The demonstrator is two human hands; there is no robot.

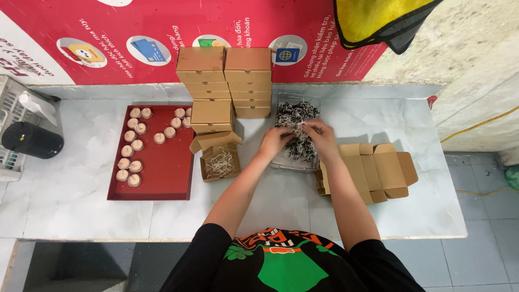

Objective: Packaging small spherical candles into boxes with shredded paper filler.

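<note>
Lying nearest on the white worktop [81, 211]: flat unfolded cardboard blanks [373, 170], stacked at right, long axis running left to right. Left hand [273, 141] and right hand [323, 136]: both over a clear tray [287, 165] of black-and-white shredded paper [294, 116], fingers pinched shut on a tuft of it between them. Tray's long axis runs away from the person. Left of it: open small box [219, 161] lined with shreds; red tray [170, 167] of small round pieces [132, 146]. Farthest: closed brown boxes [224, 81], stacked against the wall.
</note>
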